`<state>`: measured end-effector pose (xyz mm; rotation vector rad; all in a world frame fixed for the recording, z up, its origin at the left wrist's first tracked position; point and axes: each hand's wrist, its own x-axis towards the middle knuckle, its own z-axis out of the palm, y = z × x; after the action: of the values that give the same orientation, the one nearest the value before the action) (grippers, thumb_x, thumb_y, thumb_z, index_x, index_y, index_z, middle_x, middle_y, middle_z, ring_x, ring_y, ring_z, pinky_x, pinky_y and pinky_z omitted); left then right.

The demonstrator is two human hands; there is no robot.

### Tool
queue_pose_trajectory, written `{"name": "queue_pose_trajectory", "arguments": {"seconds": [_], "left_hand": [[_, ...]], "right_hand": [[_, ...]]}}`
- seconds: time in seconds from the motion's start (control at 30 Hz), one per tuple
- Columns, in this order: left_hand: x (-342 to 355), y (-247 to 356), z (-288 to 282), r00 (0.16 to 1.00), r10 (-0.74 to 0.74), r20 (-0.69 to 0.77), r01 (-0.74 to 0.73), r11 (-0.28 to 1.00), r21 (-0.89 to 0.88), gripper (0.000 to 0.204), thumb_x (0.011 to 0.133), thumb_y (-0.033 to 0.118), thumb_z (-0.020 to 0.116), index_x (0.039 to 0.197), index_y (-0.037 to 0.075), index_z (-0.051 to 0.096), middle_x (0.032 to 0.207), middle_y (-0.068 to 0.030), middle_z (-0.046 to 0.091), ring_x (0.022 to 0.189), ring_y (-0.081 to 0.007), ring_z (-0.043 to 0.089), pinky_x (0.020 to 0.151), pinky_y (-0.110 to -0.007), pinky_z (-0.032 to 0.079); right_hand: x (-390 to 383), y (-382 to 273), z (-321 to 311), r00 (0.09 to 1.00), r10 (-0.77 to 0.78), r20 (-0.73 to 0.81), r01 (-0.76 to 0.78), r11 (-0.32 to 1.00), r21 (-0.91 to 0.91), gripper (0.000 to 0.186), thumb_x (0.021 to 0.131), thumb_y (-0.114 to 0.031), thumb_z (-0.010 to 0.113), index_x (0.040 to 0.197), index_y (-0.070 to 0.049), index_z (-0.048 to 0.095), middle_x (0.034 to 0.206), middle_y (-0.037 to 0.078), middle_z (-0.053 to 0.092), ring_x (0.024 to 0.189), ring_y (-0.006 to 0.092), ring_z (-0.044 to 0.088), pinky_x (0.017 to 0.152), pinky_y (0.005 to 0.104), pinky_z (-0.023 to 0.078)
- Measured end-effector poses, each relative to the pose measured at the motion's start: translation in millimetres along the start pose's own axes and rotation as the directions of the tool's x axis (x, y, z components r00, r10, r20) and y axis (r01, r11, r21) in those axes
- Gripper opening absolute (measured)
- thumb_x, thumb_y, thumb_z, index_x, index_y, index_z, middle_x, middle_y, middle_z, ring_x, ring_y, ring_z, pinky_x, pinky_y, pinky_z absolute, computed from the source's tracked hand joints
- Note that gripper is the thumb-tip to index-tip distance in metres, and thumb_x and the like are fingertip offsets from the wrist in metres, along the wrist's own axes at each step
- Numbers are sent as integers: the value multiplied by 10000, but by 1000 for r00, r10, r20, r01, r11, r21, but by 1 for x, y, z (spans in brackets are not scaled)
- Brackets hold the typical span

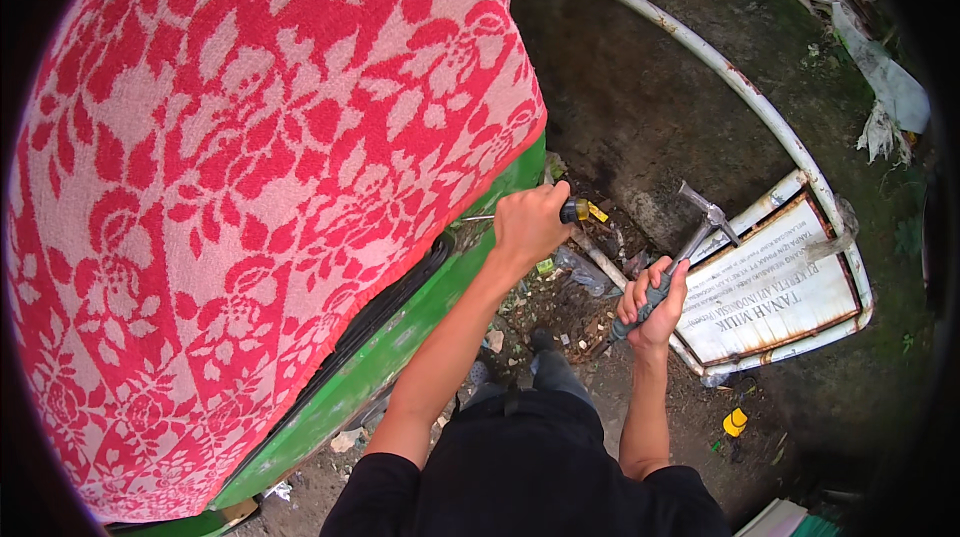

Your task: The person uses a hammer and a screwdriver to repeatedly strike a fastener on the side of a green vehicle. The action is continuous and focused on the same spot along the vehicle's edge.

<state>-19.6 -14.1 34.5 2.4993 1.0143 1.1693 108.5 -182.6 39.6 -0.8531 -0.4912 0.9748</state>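
My left hand (533, 222) is closed round a screwdriver (574, 210) with a black and yellow handle. Its thin shaft points left, to the edge of a green body panel (400, 319); whether the tip touches is hard to make out. In my right hand (655, 305) is a claw hammer (706, 216), gripped by its grey-green handle with the metal head raised up and to the right, apart from the screwdriver. A red and pink floral cloth (260, 127) drapes over the top of the green body. Dark strips (385, 302) show beneath the cloth's edge.
A rusty white tubular frame (690, 37) curves round the right side, with a white sign panel (770, 282) fixed in it. Stones, plastic scraps and a yellow piece (735, 422) litter the dirt. A pale torn sheet (885, 77) lies far right.
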Motion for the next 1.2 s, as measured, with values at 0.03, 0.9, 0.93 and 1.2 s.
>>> {"name": "queue_pose_trajectory", "arguments": {"seconds": [0.03, 0.9, 0.93, 1.2], "left_hand": [[0, -1, 1, 1000, -5, -9, 5, 1000, 3, 193, 661, 158, 709, 743, 89, 548, 655, -84, 597, 603, -317, 619, 514, -434, 450], [-14, -5, -6, 981, 117, 156, -105, 991, -82, 232, 561, 212, 727, 678, 98, 562, 611, -66, 600, 559, -296, 608, 490, -418, 458], [-15, -5, -8, 975, 121, 185, -110, 991, -70, 233, 564, 222, 725, 696, 103, 575, 621, -70, 612, 577, -291, 621, 506, -418, 470], [-13, -2, -20, 963, 87, 254, -78, 996, -46, 232, 580, 254, 721, 715, 111, 598, 636, -86, 637, 618, -289, 652, 539, -422, 493]], "right_hand": [[0, 5, 3, 1000, 2, -22, -1, 998, 58, 494, 1015, -515, 306, 764, -91, 346, 486, 27, 337, 334, 122, 348, 309, 253, 318], [2, 15, -18, 966, 257, 41, -252, 963, -99, 489, 1016, -500, 315, 763, -85, 374, 483, 41, 362, 303, 133, 351, 287, 267, 307], [1, 17, -21, 959, 278, 53, -270, 955, -118, 489, 1016, -499, 315, 764, -84, 375, 482, 41, 361, 301, 134, 350, 287, 268, 306], [-5, 12, -25, 958, 279, 73, -274, 960, -63, 488, 1018, -494, 312, 769, -80, 378, 485, 43, 359, 299, 136, 344, 283, 273, 299]]}}
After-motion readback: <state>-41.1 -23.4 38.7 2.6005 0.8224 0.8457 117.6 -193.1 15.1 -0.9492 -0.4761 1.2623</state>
